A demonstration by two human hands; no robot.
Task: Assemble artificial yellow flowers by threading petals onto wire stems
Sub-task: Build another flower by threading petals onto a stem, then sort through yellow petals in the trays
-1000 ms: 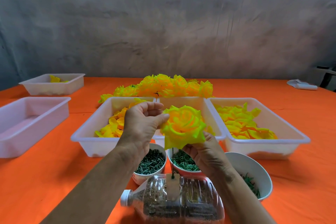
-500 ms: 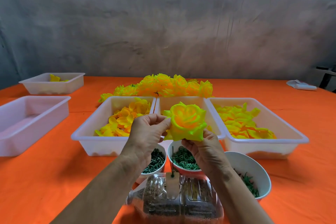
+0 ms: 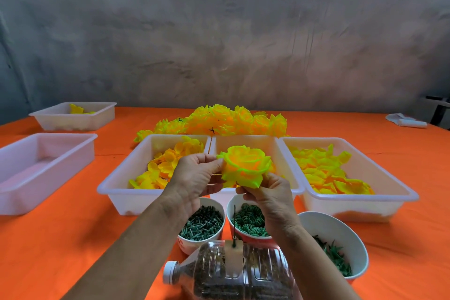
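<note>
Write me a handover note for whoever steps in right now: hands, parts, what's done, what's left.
Left hand pinches the flower head's left edge; right hand grips it from below.
Flower head is off the wire stem, which stands bare in a block on the lying bottle.
Loose petals: left tray and right tray. Green parts in three bowls near the bottle.
Done: a pile of finished flowers behind the trays.
Left: finish this flower, probably add it to the pile, then start the next.

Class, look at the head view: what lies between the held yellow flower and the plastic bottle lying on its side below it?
In the head view, a thin dark wire stem stands upright from the bottle, short of the flower, before a bowl of green rings.
</note>
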